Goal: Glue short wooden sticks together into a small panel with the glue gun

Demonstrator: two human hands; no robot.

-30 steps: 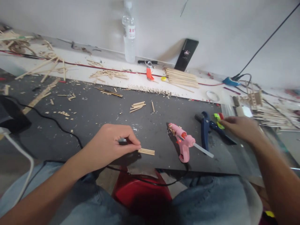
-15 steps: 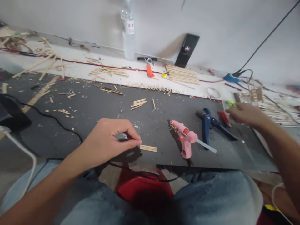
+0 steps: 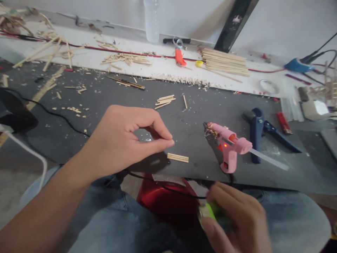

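Note:
My left hand (image 3: 131, 140) hovers over the dark mat, thumb and forefinger pinched together; anything between the tips is too small or hidden to see. Just below those fingertips lies a row of short wooden sticks (image 3: 178, 157), side by side. My right hand (image 3: 237, 214), smeared by motion, is in front of the table edge above my lap. It grips a small lime-green object (image 3: 207, 211) with a silvery part, its kind unclear. A pink hot glue gun (image 3: 228, 143) rests on the mat to the right, its light lit and a glue stick protruding behind.
Blue-handled cutters (image 3: 256, 131) and a red lighter-like object (image 3: 284, 123) lie right of the glue gun. Several short sticks (image 3: 164, 101) lie farther back. A bundle of long sticks (image 3: 225, 62), a bottle (image 3: 152, 21) and a phone-like black slab (image 3: 234, 26) line the wall. Cables cross the left side.
My right hand has come from the far right of the table to the front edge, bringing the lime-green object along. My left hand has lifted slightly off the stick row, still pinched. The view has shifted.

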